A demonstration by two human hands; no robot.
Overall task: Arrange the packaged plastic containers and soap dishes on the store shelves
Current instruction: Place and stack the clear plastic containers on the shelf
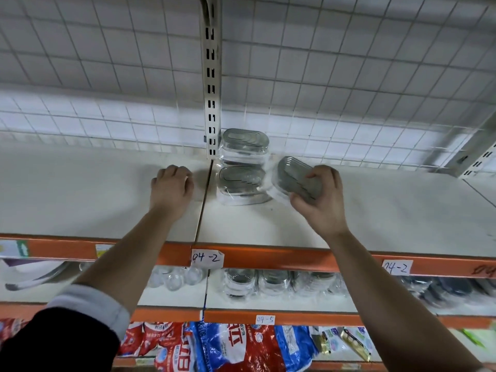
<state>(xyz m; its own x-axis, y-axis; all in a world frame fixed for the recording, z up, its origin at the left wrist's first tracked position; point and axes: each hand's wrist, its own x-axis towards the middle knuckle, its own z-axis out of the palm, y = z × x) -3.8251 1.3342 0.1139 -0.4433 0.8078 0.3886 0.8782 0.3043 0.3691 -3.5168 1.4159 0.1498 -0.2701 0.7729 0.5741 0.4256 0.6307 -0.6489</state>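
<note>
Head cam: gripping a wrapped container (pixel 292 175) in the right hand (pixel 322 202), fingers curled round it, tilted, just right of the stack (pixel 243 167) on the top shelf (pixel 375 210). Resting the left hand (pixel 171 186) on the shelf, fingers curled on nothing.

A white wire grid (pixel 349 63) fills the upper frame, split by a slotted upright post (pixel 211 76). A handwritten paper label (pixel 207 257) reading 04-2 sits at centre. Red and blue printed bags (pixel 228 347) crowd the bottom edge.
</note>
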